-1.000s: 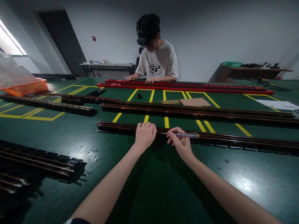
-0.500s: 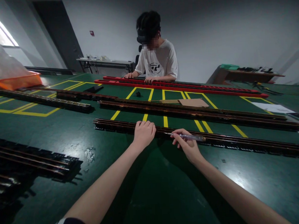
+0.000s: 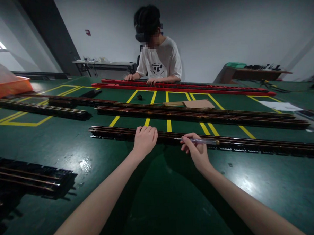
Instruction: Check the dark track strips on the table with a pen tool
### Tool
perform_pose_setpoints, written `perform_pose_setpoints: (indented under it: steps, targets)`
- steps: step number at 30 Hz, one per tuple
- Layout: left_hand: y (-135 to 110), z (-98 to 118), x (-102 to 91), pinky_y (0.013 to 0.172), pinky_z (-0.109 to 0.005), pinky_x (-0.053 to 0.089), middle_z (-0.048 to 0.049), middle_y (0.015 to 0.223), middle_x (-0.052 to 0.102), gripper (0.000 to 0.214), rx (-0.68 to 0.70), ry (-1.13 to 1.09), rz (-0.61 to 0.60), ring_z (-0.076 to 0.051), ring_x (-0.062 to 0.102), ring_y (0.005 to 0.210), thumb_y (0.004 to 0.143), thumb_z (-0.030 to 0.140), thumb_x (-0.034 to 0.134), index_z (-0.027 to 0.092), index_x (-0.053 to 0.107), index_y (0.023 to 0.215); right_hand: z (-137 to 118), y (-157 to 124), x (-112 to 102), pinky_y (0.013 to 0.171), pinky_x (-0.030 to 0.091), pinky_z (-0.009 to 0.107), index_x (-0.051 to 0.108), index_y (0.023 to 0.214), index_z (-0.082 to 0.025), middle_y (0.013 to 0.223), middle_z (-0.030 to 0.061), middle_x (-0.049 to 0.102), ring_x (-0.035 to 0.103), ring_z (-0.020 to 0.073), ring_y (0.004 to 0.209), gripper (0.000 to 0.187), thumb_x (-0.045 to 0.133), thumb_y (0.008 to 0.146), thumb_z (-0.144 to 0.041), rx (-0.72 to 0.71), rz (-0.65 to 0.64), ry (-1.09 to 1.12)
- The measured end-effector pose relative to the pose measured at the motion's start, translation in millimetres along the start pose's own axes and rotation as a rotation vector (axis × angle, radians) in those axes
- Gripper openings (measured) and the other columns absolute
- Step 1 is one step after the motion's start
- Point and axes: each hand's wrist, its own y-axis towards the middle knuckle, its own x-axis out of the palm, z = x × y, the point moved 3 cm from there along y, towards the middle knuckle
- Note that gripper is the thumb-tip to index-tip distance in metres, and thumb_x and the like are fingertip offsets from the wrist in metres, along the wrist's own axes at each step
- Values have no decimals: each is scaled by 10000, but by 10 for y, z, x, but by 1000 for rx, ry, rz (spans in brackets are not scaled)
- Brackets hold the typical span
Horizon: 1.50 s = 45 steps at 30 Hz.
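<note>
A long black rail [image 3: 116, 132] with copper-coloured strips lies across the green table in front of me. My left hand [image 3: 145, 141] is closed over it, fingers curled across the far edge. To the right, my right hand [image 3: 196, 151] grips a screwdriver [image 3: 207, 141] with a clear handle. The screwdriver lies nearly level along the rail, its thin shaft pointing left; whether the tip touches the rail I cannot tell.
Behind the rail lie more black rails [image 3: 169, 116] and a piece of cardboard [image 3: 199, 104]. Across the table a person [image 3: 158, 58] rests both hands at a red rail [image 3: 213, 88]. An orange bin [image 3: 12, 86] stands far left; dark rails [image 3: 29, 176] lie near left.
The view has shifted slightly, so most things sit further left. My right hand has moved a little right relative to the rail, and the screwdriver lies more level. My left hand stays on the rail.
</note>
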Motion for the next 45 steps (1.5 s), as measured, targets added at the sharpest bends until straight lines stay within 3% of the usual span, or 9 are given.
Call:
perform_pose_setpoints:
  steps: [12,23,30,35,40,45]
  targets:
    - [-1,4,-27,823,-403,378,-81,926,696,442,10,29,-21,-221,599,865,937,279,236,172,665,931,-6,-13,-53,428,389,200,560,736,-184,661,0,587,550,98,520,134,577,779,-310,9,74,28]
    - [15,-22,-14,846,-412,361,-73,917,703,412,-47,5,21,-221,603,856,915,267,269,189,672,878,38,7,-30,412,382,190,545,733,-189,663,-11,589,561,99,530,180,591,776,-357,15,-10,34]
    - [16,-138,-42,865,-438,340,-73,866,706,416,-170,-11,50,-214,605,802,910,281,271,192,663,801,76,39,31,414,398,199,581,828,-184,771,28,652,591,117,573,215,589,788,-395,-6,-170,-36]
    - [5,-156,-61,893,-453,316,-89,876,700,408,-216,12,43,-225,605,821,908,276,280,176,665,816,85,47,42,430,398,199,586,871,-184,814,33,656,596,117,601,207,578,805,-380,-8,-217,-66]
    - [-11,-109,-83,919,-447,310,-95,933,693,427,-161,48,48,-226,605,860,927,291,259,178,665,859,60,38,42,445,406,205,580,900,-186,853,39,662,596,117,619,213,565,814,-381,6,-235,-67]
    - [-18,11,-46,890,-393,355,-86,1070,673,406,61,18,12,-215,588,986,941,294,261,159,634,1025,38,39,57,440,391,203,578,875,-184,829,38,672,580,109,586,206,564,810,-378,24,-210,-62]
